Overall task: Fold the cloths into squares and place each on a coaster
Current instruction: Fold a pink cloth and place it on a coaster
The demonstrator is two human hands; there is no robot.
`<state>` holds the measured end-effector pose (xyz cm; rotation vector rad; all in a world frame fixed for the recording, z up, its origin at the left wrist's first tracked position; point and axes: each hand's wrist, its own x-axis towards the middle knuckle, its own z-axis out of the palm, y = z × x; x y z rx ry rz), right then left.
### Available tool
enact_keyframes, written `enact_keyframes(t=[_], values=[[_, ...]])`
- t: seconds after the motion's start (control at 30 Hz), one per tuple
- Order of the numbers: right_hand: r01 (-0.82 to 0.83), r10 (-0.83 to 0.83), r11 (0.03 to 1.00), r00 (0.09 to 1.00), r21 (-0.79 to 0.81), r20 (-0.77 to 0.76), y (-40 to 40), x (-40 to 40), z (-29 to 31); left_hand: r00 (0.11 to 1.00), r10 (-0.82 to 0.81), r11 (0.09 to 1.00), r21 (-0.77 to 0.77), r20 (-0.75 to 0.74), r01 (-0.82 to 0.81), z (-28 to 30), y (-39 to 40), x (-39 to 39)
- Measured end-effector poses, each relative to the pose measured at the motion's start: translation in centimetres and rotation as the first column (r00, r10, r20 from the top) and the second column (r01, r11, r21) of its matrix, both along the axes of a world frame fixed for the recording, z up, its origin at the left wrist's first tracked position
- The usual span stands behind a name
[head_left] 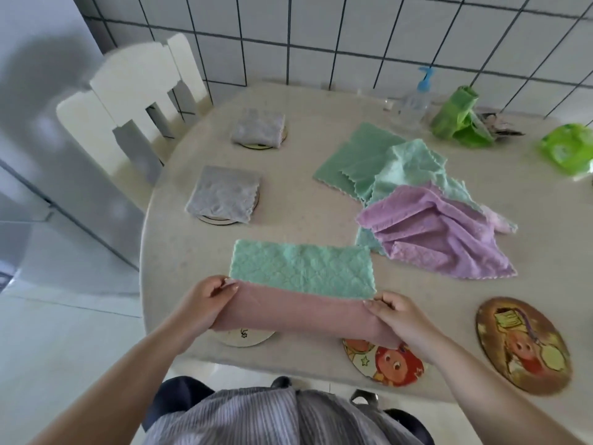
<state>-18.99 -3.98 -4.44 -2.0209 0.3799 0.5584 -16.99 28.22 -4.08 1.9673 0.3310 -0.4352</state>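
Note:
A cloth, mint green [301, 269] on one face and dusty pink on the other, lies before me on the table, its near part lifted and turned over. My left hand [205, 300] pinches its left end and my right hand [396, 314] pinches its right end. Under the cloth a pale coaster [245, 338] shows in part. A cartoon coaster [385, 364] and a brown picture coaster [523, 346] lie bare to the right. Two folded grey cloths [224, 194] [258, 126] rest on coasters at the left.
A heap of loose green [362, 159] and purple cloths [436, 232] lies at the middle right. At the back stand a spray bottle [417, 97], a green bag [459, 118] and a green packet [568, 149]. A white chair [134, 91] stands left of the round table [305, 101].

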Motion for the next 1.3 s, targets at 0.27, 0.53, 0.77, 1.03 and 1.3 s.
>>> enact_keyframes(t=[0.27, 0.53, 0.77, 1.03, 1.3], values=[[0.08, -0.081, 0.996, 0.997, 0.04, 0.014, -0.3, 1.9, -0.8, 0.997, 0.048, 0.998, 0.029, -0.059, -0.047, -1.9, 0.3, 1.3], [0.325, -0.329, 0.944, 0.941, 0.062, 0.082, -0.2, 4.9, -1.7, 0.995, 0.094, 0.995, -0.023, -0.044, -0.096, -2.4, -0.2, 4.7], [0.203, -0.149, 0.957, 0.957, -0.209, 0.247, 0.0, 6.8, -2.9, 0.991, 0.12, 0.992, -0.03, -0.056, -0.122, -3.4, -0.3, 7.8], [0.092, 0.017, 0.955, 0.931, -0.28, 0.364, -0.1, 7.3, -3.8, 0.999, 0.049, 0.993, 0.104, 0.004, -0.049, -4.4, 0.1, 9.2], [-0.006, 0.129, 0.953, 0.914, -0.304, 0.384, -0.4, 8.1, -4.6, 0.999, 0.033, 0.985, 0.167, 0.038, -0.039, -5.1, -0.2, 9.7]])
